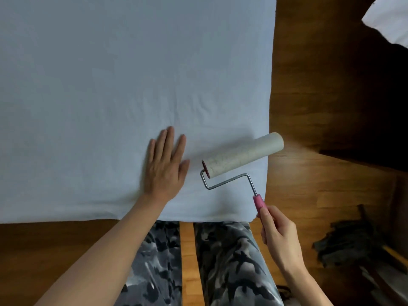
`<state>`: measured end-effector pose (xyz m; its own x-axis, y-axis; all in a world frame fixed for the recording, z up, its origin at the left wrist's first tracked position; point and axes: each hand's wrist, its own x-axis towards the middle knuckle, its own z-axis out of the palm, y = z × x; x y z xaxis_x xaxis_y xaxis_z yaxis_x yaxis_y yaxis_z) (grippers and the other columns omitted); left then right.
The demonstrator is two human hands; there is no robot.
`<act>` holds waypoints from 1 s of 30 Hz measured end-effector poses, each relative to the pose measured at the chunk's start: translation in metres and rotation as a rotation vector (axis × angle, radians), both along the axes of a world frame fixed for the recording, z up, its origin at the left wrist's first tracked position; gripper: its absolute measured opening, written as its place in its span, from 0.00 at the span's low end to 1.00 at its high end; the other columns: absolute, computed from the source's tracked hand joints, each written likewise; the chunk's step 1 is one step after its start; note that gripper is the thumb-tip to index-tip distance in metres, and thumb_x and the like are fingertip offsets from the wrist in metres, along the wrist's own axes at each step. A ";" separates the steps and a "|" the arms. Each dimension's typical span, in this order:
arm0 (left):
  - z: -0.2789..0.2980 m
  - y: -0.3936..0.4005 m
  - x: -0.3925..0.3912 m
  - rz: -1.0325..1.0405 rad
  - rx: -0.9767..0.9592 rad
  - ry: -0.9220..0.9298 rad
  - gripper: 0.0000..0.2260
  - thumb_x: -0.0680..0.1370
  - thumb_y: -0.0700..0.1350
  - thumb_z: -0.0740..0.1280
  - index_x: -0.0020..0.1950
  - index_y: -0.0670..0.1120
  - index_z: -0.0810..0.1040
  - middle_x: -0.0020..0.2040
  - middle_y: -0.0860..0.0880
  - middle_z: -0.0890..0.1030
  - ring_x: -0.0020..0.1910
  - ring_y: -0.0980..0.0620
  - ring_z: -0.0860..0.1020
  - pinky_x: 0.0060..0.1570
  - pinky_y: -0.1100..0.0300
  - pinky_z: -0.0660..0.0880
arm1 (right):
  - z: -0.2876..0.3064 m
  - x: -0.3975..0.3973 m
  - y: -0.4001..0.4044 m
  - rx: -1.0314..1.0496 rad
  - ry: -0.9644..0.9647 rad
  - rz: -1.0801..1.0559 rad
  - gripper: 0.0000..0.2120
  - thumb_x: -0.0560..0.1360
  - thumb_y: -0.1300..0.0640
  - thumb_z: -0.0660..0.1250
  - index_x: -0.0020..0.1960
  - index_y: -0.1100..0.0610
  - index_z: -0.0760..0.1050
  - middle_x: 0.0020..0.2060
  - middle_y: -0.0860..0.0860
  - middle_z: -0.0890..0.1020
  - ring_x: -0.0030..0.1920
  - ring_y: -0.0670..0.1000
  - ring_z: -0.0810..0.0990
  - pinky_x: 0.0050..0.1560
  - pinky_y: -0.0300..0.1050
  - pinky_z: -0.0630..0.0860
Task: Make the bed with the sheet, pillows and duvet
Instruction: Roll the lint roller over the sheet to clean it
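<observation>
A pale blue-white sheet (pixel 110 74) lies stretched over the bed and fills most of the view, with faint creases near its middle. My left hand (pixel 164 165) lies flat on the sheet near the front edge, fingers straight. My right hand (pixel 277 233) grips the pink handle of a lint roller (pixel 242 154). The roller's white drum rests on the sheet close to the bed's right corner, just right of my left hand.
Wooden floor (pixel 320 96) runs along the right of the bed and in front of it. A white piece of bedding (pixel 390 16) shows at the top right over a dark shadowed area. A dark cloth heap (pixel 351 241) lies at lower right. My patterned trouser legs stand against the front edge.
</observation>
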<state>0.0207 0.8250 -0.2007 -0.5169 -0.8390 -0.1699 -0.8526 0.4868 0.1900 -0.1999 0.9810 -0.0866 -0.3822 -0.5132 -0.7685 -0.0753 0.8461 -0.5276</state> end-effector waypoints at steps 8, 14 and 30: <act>-0.007 -0.041 0.107 0.347 -0.057 -0.108 0.25 0.83 0.52 0.51 0.79 0.45 0.57 0.79 0.39 0.55 0.78 0.40 0.53 0.75 0.43 0.48 | -0.033 0.044 -0.070 0.023 0.103 0.232 0.27 0.76 0.34 0.57 0.41 0.58 0.74 0.24 0.55 0.69 0.25 0.51 0.66 0.28 0.51 0.65; -0.016 -0.064 0.141 0.472 -0.051 -0.114 0.26 0.83 0.52 0.51 0.80 0.46 0.53 0.79 0.39 0.52 0.78 0.39 0.50 0.75 0.43 0.45 | -0.054 0.073 -0.189 -0.093 0.233 0.343 0.24 0.80 0.41 0.56 0.43 0.60 0.75 0.31 0.57 0.78 0.32 0.59 0.76 0.35 0.55 0.75; -0.019 -0.062 0.147 0.442 -0.094 -0.059 0.25 0.84 0.53 0.48 0.80 0.46 0.53 0.78 0.39 0.56 0.78 0.39 0.54 0.76 0.42 0.50 | -0.052 0.069 -0.176 -0.077 0.276 0.359 0.17 0.80 0.43 0.56 0.41 0.51 0.75 0.26 0.50 0.72 0.27 0.50 0.70 0.29 0.45 0.65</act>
